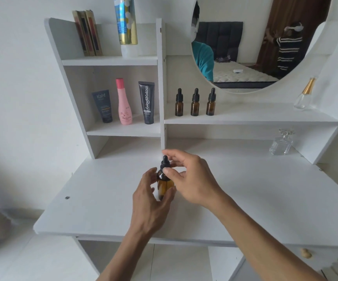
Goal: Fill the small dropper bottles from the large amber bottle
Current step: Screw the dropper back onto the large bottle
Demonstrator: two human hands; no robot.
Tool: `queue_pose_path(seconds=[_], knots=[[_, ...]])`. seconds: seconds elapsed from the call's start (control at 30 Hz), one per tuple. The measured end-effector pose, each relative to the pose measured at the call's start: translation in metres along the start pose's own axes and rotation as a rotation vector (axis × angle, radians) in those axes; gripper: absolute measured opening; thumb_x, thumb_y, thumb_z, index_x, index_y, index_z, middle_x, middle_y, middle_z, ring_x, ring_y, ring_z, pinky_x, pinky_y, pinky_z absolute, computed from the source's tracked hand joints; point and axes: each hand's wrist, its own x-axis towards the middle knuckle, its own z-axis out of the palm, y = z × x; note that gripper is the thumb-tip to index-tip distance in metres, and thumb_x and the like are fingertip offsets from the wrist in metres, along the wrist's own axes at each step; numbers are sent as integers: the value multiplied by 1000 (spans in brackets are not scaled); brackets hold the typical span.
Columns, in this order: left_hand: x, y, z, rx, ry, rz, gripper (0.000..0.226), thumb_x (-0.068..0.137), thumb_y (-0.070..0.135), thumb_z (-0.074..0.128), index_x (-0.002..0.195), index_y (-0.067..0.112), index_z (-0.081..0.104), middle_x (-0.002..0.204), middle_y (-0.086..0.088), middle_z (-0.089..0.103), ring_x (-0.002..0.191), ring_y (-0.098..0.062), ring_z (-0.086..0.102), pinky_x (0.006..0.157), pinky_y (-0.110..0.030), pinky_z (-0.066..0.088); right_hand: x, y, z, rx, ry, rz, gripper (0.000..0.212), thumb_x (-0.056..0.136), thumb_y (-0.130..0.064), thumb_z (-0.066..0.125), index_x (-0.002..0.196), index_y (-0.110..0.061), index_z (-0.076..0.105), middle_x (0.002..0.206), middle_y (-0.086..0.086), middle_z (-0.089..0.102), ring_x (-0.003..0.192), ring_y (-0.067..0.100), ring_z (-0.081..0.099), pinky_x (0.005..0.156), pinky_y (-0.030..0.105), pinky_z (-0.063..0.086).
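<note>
A large amber glass bottle (164, 185) with a black rubber dropper cap (165, 163) stands upright near the middle of a smooth white laminate dressing-table top (103, 199). The left hand (150, 196) curls around the bottle's round body from the left, thumb and fingers wrapping the glass and hiding most of its lower half. The right hand (186, 179) reaches in from the right and pinches the ribbed black collar of the cap between thumb and fingertips; the cap appears seated on the neck, though the fingers cover the join, so this is uncertain.

On the white shelf (265, 116) above and behind, three small amber glass dropper bottles (195, 105) with black rubber bulbs stand upright in a row, just beside one another and well apart from the hands. Over them hangs a round mirror (245, 47) reflecting a bed and two people.

To the left, in a cubby, stand a dark grey plastic tube (102, 106), a glossy pink curved bottle (124, 102) with a red cap, and a black tube (147, 102) with white lettering. The shelf above holds slim gold-edged boxes (88, 33) leaning upright and a tall blue, white and gold tube (126, 23).

At the right, a clear glass perfume bottle with a gold conical cap (304, 94) sits on the upper shelf, and a square clear glass bottle with a faceted stopper (281, 142) sits on the table top beneath it.
</note>
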Motion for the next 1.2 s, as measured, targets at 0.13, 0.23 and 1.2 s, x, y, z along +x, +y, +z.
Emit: queue_pose_path(seconds=[0.13, 0.23, 1.2], knots=[[-1, 0, 4, -54, -13, -5, 47, 86, 28, 73, 128, 30, 52, 114, 23, 64, 103, 14, 56, 89, -20, 53, 3, 1, 1, -24, -13, -9, 39, 93, -13, 66, 129, -27, 65, 117, -8, 71, 110, 4, 65, 95, 34, 57], [0, 1, 6, -70, -3, 1, 44, 85, 25, 75, 123, 31, 53, 108, 25, 63, 99, 16, 57, 82, -8, 48, 4, 3, -1, -46, -10, -20, 35, 93, -11, 66, 125, -25, 66, 111, -8, 71, 106, 4, 66, 94, 28, 57], [2, -1, 14, -103, -27, 57, 44, 86, 22, 75, 120, 34, 49, 106, 31, 57, 100, 19, 54, 74, -15, 54, 13, 1, -19, -74, 13, -14, 31, 84, -19, 77, 115, -23, 71, 98, -13, 71, 89, -2, 67, 74, 7, 52]])
